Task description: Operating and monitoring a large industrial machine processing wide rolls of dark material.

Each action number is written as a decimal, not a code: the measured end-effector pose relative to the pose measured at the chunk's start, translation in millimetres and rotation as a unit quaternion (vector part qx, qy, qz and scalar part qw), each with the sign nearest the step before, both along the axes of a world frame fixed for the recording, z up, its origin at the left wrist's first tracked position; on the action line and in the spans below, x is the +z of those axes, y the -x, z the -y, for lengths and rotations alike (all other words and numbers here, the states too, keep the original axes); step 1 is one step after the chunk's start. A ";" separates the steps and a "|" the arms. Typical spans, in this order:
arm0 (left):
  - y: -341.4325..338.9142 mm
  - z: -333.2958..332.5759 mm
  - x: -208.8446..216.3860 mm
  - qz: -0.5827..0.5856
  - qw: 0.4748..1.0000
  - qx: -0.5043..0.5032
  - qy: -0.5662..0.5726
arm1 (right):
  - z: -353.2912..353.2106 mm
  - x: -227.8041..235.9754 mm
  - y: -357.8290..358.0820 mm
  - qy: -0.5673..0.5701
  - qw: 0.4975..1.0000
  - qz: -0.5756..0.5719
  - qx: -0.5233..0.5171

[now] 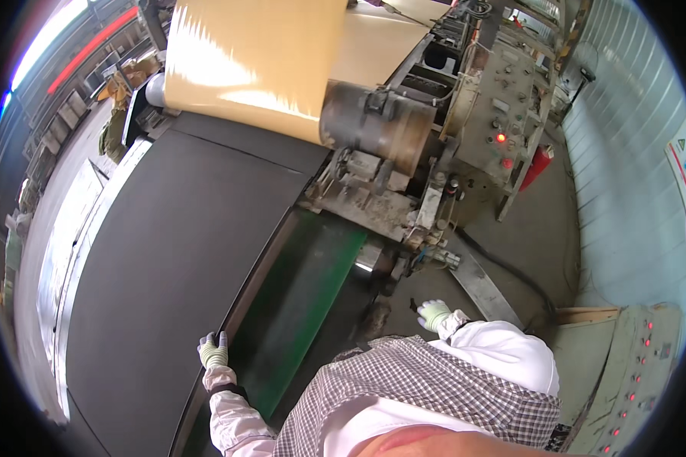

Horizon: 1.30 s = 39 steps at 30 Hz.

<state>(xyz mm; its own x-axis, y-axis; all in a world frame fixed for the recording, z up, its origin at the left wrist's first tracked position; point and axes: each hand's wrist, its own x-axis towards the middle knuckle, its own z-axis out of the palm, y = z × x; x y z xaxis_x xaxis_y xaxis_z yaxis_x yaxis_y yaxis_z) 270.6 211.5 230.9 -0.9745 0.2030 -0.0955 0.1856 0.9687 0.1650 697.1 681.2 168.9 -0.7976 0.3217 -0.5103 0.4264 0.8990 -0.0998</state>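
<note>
A broad black sheet point(179, 236) lies along the machine to my left. At its right edge is my left hand point(213, 352), in a pale green and white glove, fingers stretched out and touching the sheet. Beside that edge runs a green belt point(301, 282). My right hand point(434, 314), gloved alike, is held out on the right, apart from the machine. Its fingers are closed round a small dark object point(413, 305), too small to make out.
Shiny tan sheeting point(255, 61) passes over a metal roller point(377, 126) ahead. A control panel point(503, 114) with lit red lamps stands far right, and a second cabinet point(640, 381) near right. A black hose point(507, 266) crosses the floor by a metal plate point(484, 286).
</note>
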 end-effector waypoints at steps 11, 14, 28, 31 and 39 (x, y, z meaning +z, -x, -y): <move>35.7 -157.6 -1.4 0.021 0.998 -0.059 0.024 | -43.1 -21.8 -45.3 0.087 0.977 0.134 -0.139; 43.3 -198.9 -2.7 0.025 0.996 -0.082 0.011 | -52.6 -28.6 -30.0 0.059 0.988 0.092 -0.113; 43.6 -59.6 -35.9 0.033 0.986 0.165 0.006 | -74.9 -35.1 -18.2 0.068 0.975 0.143 -0.158; 37.9 -77.9 -29.6 0.026 0.999 0.007 -0.018 | -75.0 -42.9 -11.7 0.084 0.959 0.234 -0.133; 6.1 -142.2 17.6 -0.056 0.991 -0.006 -0.122 | -77.9 -65.4 22.9 0.084 0.981 0.146 -0.100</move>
